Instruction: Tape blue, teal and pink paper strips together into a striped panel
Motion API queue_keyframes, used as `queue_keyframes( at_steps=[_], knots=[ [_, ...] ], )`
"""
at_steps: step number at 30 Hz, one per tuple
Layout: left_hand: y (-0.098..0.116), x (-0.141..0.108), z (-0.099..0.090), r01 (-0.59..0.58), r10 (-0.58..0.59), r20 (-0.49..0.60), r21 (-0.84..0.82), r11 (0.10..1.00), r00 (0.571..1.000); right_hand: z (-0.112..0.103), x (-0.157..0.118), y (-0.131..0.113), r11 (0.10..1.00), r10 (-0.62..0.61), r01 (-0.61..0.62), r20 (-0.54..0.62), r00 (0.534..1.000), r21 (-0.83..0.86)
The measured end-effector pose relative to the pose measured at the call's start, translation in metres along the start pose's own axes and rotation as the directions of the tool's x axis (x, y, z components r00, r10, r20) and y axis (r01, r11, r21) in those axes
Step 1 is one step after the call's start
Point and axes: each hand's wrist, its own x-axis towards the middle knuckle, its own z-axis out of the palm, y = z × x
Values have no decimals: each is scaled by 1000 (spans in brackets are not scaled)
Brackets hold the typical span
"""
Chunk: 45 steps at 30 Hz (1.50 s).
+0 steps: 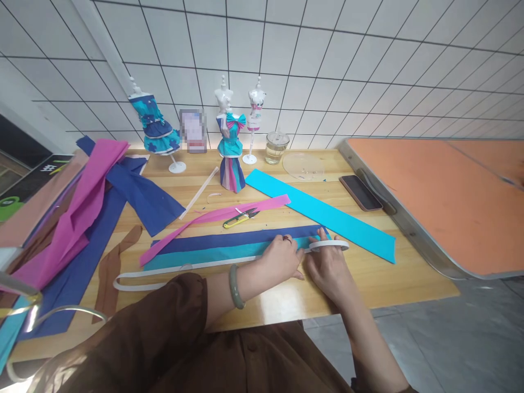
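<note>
On the wooden table lie a navy strip point(229, 236) and a teal strip point(221, 253) side by side, with a narrow white tape point(213, 264) along the teal edge. The tape loops back at its left end. My left hand point(282, 256) rests on the right part of the strips, fingers bent, its grip hidden. A white tape roll point(328, 245) lies across the fingers of my right hand point(331, 270), which are closed at the strips' right end. Yellow and black snips point(240, 218) sit on a pink strip point(213, 214) behind the strips.
A bright blue strip point(327, 210) and a phone point(360, 192) lie at the right. Dressed mini mannequins point(231, 142) and a glass point(277, 148) stand by the wall. Loose fabrics point(82, 218) cover the left side. An orange board point(442, 202) borders the right.
</note>
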Motion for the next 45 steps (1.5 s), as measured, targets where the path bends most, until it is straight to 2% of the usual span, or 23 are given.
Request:
queue_keyframes(
  at_steps=[4, 10, 15, 21, 30, 36, 45],
  knots=[
    [1, 1, 1, -52, 52, -68, 0, 999, 996, -4, 1, 8, 998, -9, 8, -18, 1000, -66],
    [5, 0, 11, -91, 87, -82, -43, 995, 993, -9, 3, 15, 999, 39, -39, -11, 999, -13],
    [6, 1, 12, -99, 94, -88, -63, 993, 992, -7, 2, 17, 984, 145, -143, -17, 989, 103],
    [7, 1, 13, -69, 65, -79, -58, 996, 995, 3, -2, 20, 948, 288, -269, -102, 952, 170],
    [8, 1, 17, -55, 49, -82, -68, 996, 995, 8, -1, 20, 977, 215, -212, -195, 957, 37],
    [9, 2, 16, -52, 50, -51, -55, 997, 997, 9, -2, 22, 970, 213, -233, -222, 951, -68],
    [9, 0, 16, -49, 46, -82, -41, 998, 996, 7, -4, 26, 955, 217, -260, -259, 941, -145]
  ],
)
